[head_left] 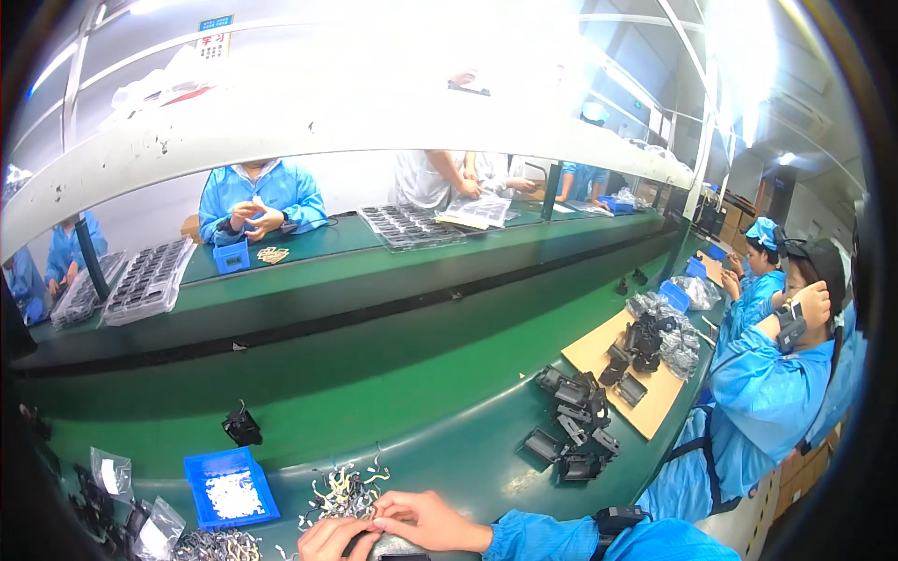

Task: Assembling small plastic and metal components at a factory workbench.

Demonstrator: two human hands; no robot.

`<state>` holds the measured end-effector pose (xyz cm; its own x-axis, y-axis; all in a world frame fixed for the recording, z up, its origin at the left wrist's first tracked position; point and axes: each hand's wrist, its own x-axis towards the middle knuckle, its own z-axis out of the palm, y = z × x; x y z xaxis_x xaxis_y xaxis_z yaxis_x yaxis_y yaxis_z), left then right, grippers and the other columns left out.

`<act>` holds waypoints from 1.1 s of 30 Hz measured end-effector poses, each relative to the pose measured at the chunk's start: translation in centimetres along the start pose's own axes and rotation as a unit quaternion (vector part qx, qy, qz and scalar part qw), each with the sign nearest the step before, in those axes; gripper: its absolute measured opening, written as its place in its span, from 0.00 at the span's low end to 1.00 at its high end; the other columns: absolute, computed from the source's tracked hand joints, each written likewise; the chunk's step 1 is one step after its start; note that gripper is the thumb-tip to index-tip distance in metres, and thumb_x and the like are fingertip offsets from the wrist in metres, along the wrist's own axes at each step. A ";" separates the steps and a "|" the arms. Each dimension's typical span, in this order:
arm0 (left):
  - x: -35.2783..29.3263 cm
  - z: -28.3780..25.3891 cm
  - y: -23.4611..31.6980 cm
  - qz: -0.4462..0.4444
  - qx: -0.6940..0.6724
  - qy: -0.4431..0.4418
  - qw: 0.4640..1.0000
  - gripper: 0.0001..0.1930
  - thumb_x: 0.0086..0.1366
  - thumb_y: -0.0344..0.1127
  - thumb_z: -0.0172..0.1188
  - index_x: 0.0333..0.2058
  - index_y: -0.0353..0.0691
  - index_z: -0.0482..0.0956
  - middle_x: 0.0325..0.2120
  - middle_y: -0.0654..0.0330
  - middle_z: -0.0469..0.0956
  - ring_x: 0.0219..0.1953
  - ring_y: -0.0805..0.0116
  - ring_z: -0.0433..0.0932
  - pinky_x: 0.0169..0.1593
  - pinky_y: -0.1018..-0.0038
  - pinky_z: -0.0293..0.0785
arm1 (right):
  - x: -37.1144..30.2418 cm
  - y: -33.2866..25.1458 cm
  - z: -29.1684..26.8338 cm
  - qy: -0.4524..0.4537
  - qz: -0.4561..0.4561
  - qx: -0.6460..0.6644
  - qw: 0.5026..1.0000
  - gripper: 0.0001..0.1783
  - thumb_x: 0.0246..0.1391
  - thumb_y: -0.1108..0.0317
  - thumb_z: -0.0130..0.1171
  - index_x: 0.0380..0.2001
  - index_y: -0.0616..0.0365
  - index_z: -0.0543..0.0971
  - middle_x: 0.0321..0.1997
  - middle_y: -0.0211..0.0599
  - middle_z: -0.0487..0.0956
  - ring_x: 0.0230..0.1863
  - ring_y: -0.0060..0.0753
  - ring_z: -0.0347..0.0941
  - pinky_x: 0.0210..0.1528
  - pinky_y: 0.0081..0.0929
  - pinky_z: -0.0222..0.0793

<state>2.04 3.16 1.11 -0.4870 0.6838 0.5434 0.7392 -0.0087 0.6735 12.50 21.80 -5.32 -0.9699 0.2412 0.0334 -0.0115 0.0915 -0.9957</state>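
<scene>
At the lower edge my left hand (329, 540) and my right hand (426, 522) meet, fingertips drawn together in a pinch. What they hold between them is too small and covered to make out. Under my right hand shows a silvery-grey piece (397, 545) with a black edge, mostly cut off by the frame. Just beyond my fingers lies a tangled heap of short white, yellow and black wires (344, 490). To the left stands a blue bin (265, 490) with small white parts inside.
More short cable pieces (217, 546) and clear plastic bags (159, 529) lie at lower left. A black part (241, 426) sits on the green belt (374, 393). Black housings (578, 421) pile up at right beside a tan board (657, 404). A co-worker in blue (762, 388) sits at right; others work across.
</scene>
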 end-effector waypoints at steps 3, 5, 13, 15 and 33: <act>0.1 0.1 0.1 -0.004 -0.001 0.010 1.000 0.07 0.61 0.24 0.74 0.38 0.35 0.87 0.35 0.51 0.87 0.37 0.51 0.86 0.43 0.64 0.81 | -0.1 1.5 -0.2 -0.030 0.025 0.049 0.998 0.09 0.73 0.71 0.61 0.51 0.64 0.79 0.49 0.36 0.86 0.55 0.26 0.82 0.63 0.28 0.78; 0.0 0.2 -0.1 -0.002 0.005 0.004 1.000 0.07 0.62 0.24 0.74 0.38 0.35 0.87 0.36 0.51 0.87 0.37 0.52 0.86 0.42 0.65 0.81 | -0.1 2.1 -0.4 -0.048 0.032 0.086 0.995 0.09 0.74 0.70 0.60 0.51 0.64 0.79 0.51 0.36 0.85 0.56 0.25 0.82 0.63 0.29 0.78; -0.4 0.2 0.0 -0.047 -0.004 0.004 0.999 0.05 0.64 0.22 0.72 0.38 0.34 0.86 0.35 0.50 0.86 0.35 0.53 0.86 0.40 0.66 0.81 | -0.6 -2.5 0.7 0.003 0.005 0.081 0.997 0.04 0.68 0.75 0.66 0.44 0.61 0.82 0.43 0.31 0.84 0.48 0.20 0.79 0.53 0.25 0.79; -0.1 0.2 0.0 -0.006 0.002 0.011 1.000 0.05 0.63 0.22 0.72 0.37 0.33 0.86 0.35 0.50 0.86 0.36 0.52 0.86 0.40 0.65 0.81 | -0.6 -2.3 0.9 0.003 -0.004 0.078 0.997 0.04 0.69 0.76 0.65 0.44 0.62 0.81 0.43 0.30 0.84 0.48 0.20 0.78 0.53 0.25 0.79; -0.4 0.2 1.2 -0.062 -0.030 0.047 0.996 0.05 0.63 0.25 0.74 0.37 0.33 0.88 0.34 0.50 0.87 0.32 0.55 0.86 0.37 0.68 0.81 | -1.2 0.6 0.7 0.013 -0.061 0.087 0.994 0.09 0.68 0.78 0.65 0.48 0.63 0.77 0.48 0.34 0.82 0.54 0.26 0.81 0.62 0.30 0.78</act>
<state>3.14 3.01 1.61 -0.6172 0.6102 0.4967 0.6427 0.0267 0.7657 13.53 20.88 -6.01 -0.9519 0.2641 0.1555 -0.1735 -0.0461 -0.9838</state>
